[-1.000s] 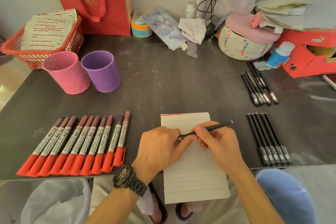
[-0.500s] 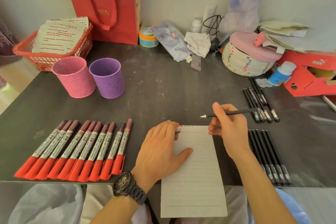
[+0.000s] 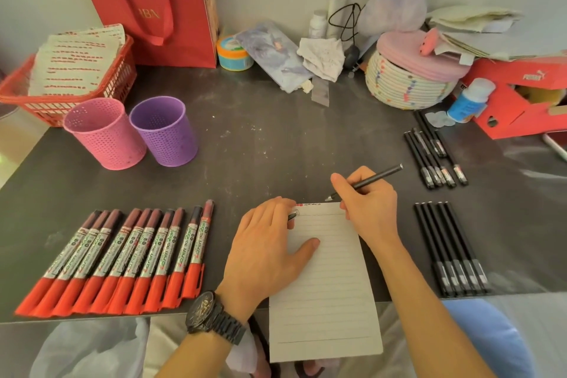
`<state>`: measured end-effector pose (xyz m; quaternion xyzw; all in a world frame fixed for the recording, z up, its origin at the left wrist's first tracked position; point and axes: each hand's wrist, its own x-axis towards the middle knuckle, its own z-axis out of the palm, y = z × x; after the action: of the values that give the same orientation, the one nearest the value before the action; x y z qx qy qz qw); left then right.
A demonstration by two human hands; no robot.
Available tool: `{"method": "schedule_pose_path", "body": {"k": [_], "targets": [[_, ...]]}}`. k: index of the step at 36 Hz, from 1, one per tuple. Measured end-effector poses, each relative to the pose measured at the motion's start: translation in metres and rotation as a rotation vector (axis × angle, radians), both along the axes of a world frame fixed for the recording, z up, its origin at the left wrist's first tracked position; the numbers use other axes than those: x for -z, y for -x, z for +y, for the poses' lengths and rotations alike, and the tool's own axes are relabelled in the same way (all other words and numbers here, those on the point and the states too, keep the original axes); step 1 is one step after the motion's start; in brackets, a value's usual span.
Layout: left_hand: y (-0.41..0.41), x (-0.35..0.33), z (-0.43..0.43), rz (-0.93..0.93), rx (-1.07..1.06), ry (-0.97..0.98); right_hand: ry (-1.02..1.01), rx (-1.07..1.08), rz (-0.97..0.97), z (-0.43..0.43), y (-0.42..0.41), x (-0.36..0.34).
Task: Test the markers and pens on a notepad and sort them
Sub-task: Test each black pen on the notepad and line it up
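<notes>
Pinning the notepad (image 3: 325, 285) under our left hand (image 3: 264, 250), which is pinching the cap (image 3: 293, 215), we are clasping the black pen (image 3: 378, 176) in our right hand (image 3: 368, 205), its tip just beyond that grip at the pad's top edge, so the test stroke meets unmoving paper.

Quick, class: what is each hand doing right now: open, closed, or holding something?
Left hand: pinches a pen cap, thumb resting on the notepad.
Right hand: grips a black pen.
</notes>
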<state>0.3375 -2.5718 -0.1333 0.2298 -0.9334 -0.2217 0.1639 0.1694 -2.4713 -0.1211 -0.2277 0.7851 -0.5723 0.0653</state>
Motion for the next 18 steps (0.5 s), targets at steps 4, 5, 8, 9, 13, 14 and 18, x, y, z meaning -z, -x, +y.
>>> {"method": "schedule_pose_path", "body": {"k": [4, 5, 8, 9, 13, 14, 18], "targets": [[0.0007, -0.0002, -0.0001, -0.011, 0.001, -0.001, -0.025, -0.001, -0.004, -0.0002, 0.0013, 0.0032], [0.001, -0.0002, 0.0, -0.018, 0.001, -0.004, -0.031, -0.005, -0.003, -0.0002, 0.0012, 0.0037], [0.0016, -0.0001, -0.0001, -0.029, -0.007, -0.004, -0.056, -0.013, 0.013, -0.0011, 0.0007, 0.0038], [0.0011, -0.0001, 0.0001, -0.031, -0.009, -0.005, -0.062, -0.017, 0.018, -0.0011, 0.0004, 0.0036], [0.0004, -0.0003, 0.0001, -0.049, -0.012, -0.012, -0.078, -0.022, 0.031, -0.0012, 0.0007, 0.0037], [0.0005, -0.0003, 0.0, -0.051, -0.014, -0.014, -0.084, -0.021, 0.035, -0.0013, 0.0008, 0.0036], [0.0015, 0.0013, -0.0003, -0.061, -0.017, 0.001, -0.088, -0.024, 0.039, -0.001, 0.0017, 0.0041]]}}
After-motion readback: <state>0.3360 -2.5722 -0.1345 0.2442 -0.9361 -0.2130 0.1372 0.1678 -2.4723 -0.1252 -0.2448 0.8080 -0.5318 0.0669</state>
